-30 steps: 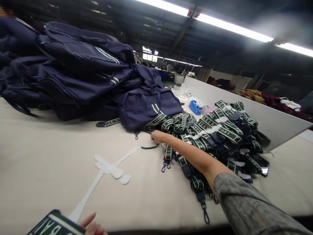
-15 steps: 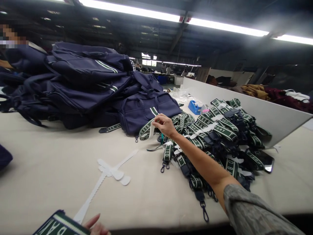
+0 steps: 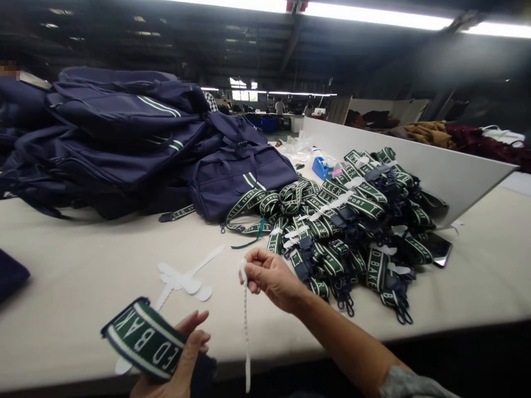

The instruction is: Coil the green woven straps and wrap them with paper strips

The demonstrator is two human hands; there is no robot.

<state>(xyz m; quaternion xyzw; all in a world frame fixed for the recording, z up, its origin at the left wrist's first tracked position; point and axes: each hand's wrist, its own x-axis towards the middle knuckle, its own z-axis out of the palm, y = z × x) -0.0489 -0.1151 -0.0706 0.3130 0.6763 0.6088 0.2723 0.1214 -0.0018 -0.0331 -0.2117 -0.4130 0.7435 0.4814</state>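
My left hand [image 3: 182, 354] is wrapped round a folded green strap [image 3: 145, 338] with white lettering, near the table's front edge. To its right, my right hand [image 3: 269, 276] pinches a white serrated strip [image 3: 246, 331] that hangs straight down. More white strips [image 3: 180, 281] lie crossed on the table beyond my left hand. Behind my right hand sits a large heap of green lettered straps [image 3: 332, 221] with dark clips, several bound with white strips. A thin green ribbon [image 3: 253, 241] lies beside the heap.
Navy bags [image 3: 124, 138] are piled at the back left. A blue tape dispenser [image 3: 322, 168] stands behind the straps, before a white partition [image 3: 406, 160]. A phone [image 3: 440, 251] lies right of the heap. Part of a navy item [image 3: 11, 275] shows at the left edge.
My right hand has come back from the far side of the strap heap with a white strip. My left hand has risen further into view with the folded strap.
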